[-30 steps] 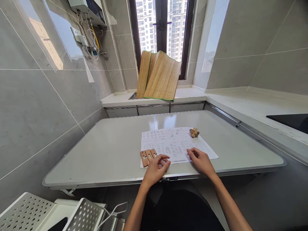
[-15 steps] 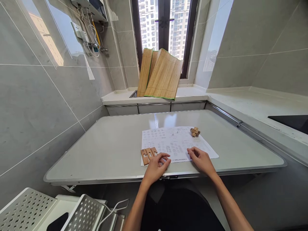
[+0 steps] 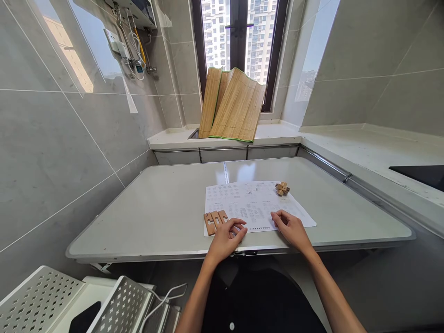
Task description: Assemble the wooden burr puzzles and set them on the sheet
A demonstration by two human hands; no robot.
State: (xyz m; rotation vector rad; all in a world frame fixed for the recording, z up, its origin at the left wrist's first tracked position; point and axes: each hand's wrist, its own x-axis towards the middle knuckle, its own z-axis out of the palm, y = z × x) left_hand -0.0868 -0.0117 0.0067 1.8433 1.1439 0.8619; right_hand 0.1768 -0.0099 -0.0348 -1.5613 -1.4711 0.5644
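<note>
A printed instruction sheet (image 3: 255, 206) lies near the front edge of a grey table (image 3: 159, 217). Flat notched wooden puzzle pieces (image 3: 214, 220) lie side by side at the sheet's front left corner. My left hand (image 3: 226, 238) rests just right of them, fingers curled over something I cannot make out. My right hand (image 3: 291, 228) rests on the sheet's front edge, fingers loosely bent, nothing visible in it. An assembled wooden burr puzzle (image 3: 282, 188) sits at the sheet's far right corner, apart from both hands.
A folded bamboo mat (image 3: 233, 105) leans against the window on the back counter. A counter with a black hob (image 3: 421, 174) runs along the right. White perforated metal racks (image 3: 118, 307) and a cable lie at the lower left, below the table.
The camera has tipped slightly, shifting the scene a little. Both hands stay in about the same place on the sheet.
</note>
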